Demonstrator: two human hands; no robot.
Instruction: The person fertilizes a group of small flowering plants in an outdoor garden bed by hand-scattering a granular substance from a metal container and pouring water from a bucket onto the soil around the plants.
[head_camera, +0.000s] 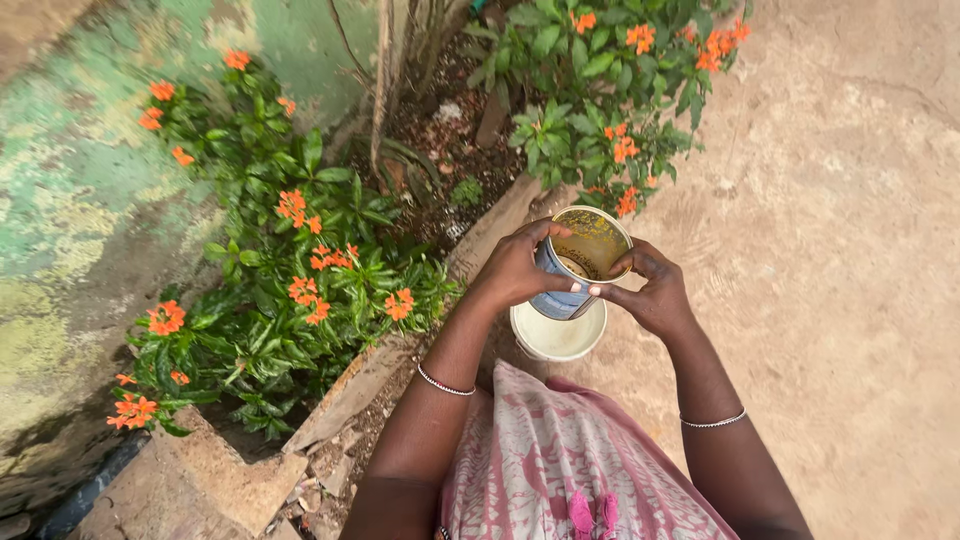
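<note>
I hold a round tin (583, 258) tipped up in front of me, its open mouth showing a yellowish smeared inside. My left hand (515, 270) wraps its blue-grey side, and my right hand (655, 292) grips the rim from the other side. Just below the tin sits a cream-coloured bucket (557, 336) on the bare dirt ground (850, 260). To my left, a bed of orange-flowered plants (300, 260) grows behind a stone edging (360, 385), beside a stained green wall (90, 170).

Only one package shows: a round tin can (583, 262), blue-and-white outside, tilted above a white bucket (558, 338).
</note>
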